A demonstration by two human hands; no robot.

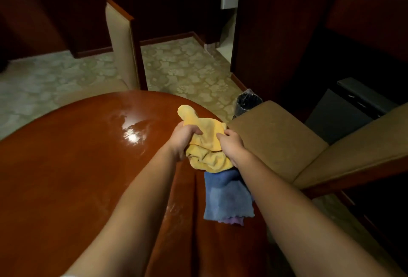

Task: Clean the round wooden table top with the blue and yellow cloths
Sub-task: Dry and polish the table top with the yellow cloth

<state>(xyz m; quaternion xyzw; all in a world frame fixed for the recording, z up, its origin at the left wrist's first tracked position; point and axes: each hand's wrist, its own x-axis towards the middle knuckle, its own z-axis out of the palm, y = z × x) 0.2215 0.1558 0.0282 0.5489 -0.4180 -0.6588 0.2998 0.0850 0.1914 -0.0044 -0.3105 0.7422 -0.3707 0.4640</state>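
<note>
The round wooden table top (77,166) is glossy red-brown, with a bright light glare near its middle. A crumpled yellow cloth (206,144) is held up over the table's right side. My left hand (184,138) grips its left edge with curled fingers, and my right hand (231,144) grips its right edge. Below them a blue cloth (227,197) lies flat on the table near the right rim, its upper end tucked under the yellow cloth. A bit of purple fabric (235,220) peeks out beneath the blue cloth's near edge.
A tan upholstered chair (276,135) stands close to the table's right rim. Another chair (121,47) stands at the far side. A black-lined bin (248,102) sits on the patterned carpet beyond. Dark wooden furniture stands at the right.
</note>
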